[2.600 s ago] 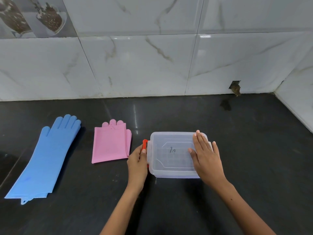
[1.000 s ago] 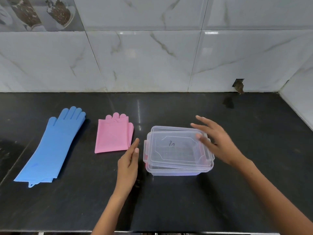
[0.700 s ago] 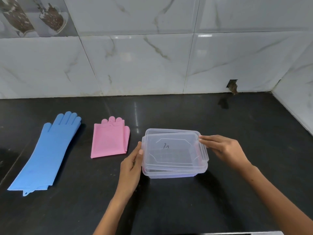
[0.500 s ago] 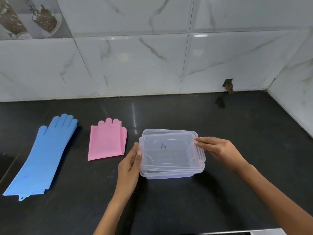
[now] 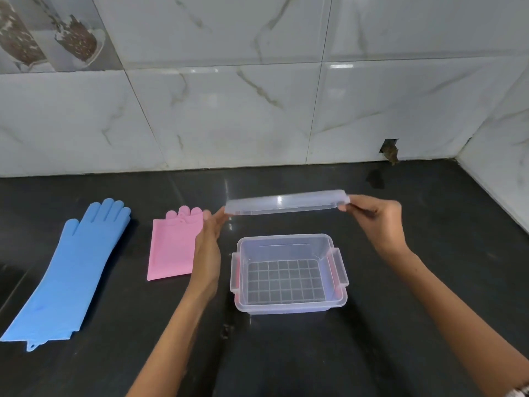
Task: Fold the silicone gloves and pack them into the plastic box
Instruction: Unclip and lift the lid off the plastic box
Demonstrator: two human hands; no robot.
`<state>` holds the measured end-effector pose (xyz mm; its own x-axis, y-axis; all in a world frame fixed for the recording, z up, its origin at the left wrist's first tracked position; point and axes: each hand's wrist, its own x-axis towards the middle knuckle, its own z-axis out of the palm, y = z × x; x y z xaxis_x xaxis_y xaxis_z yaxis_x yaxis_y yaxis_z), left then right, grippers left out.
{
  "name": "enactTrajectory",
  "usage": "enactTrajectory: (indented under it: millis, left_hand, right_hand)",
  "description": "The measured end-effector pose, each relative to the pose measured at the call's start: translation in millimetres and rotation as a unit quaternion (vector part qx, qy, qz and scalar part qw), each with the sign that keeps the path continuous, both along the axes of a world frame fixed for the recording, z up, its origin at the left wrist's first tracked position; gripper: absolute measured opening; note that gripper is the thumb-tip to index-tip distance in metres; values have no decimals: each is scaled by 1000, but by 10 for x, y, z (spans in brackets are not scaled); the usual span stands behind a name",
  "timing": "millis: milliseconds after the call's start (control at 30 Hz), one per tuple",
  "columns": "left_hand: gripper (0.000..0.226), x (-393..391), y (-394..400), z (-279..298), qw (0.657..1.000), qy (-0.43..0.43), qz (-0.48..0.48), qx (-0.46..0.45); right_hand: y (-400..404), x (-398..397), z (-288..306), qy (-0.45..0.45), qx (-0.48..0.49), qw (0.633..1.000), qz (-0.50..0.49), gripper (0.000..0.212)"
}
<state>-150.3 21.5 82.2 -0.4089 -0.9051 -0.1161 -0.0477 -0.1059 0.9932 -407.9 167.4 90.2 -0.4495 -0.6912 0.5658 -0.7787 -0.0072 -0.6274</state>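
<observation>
Holding the lid above the open, empty box, left hand and right hand pinch its ends. Pink glove lies folded at left; blue glove farther left, unfolded, nothing packed yet.

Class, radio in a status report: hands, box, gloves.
Left hand and right hand hold clear plastic lid above open clear plastic box. Folded pink silicone glove, unfolded blue silicone glove unpacked. Nothing blocking.

Single head-worn view, close, angled down over the black counter toward the tiled wall.
</observation>
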Motion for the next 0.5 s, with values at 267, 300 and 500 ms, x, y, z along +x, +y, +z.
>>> enactTrajectory:
  millis: [267,300,500]
  left_hand:
    - [61,-512,-616,-145,997,-56,-42,35]
    - [57,-555,-646,-194,996,-65,-49,38]
    - [47,-654,-739,-505,993,-93,-62,47]
  right_hand:
    - [-675,-189,-425,-220,93,964,-117,16]
    - [-704,-211,-516,-229,111,959,-127,13]
    - [-772,-264,-869,-207,194,949,-136,12]
